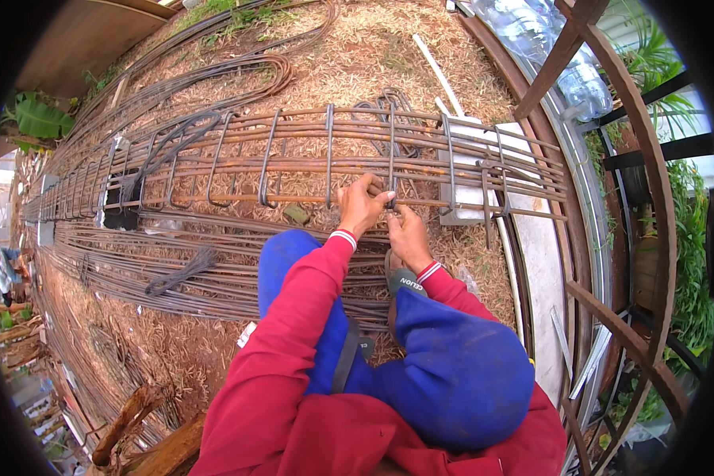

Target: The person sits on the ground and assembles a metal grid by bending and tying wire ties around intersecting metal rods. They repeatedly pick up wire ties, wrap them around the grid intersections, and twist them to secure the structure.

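A long reinforcing-bar cage (246, 164) of rusty bars ringed by square stirrups lies across in front of me. At its near lower bar, my left hand (361, 206) and my right hand (408, 238) meet beside a stirrup (391, 143). The fingers of both hands are pinched together around a small dark bit at that crossing. Whether it is tie wire is too small to tell. A bundle of thin dark wire (184, 270) rests on loose bars nearer me, left of my knee. More dark wire (170, 147) is draped over the cage farther left.
Pale blocks (462, 186) support the cage's right end, where a rusty metal piece (488, 186) hangs. Loose long bars (222, 293) run between the cage and my legs. Bent bars (270, 75) curve at the back left. A metal frame (658, 198) rises at right, beside large plastic bottles (583, 83).
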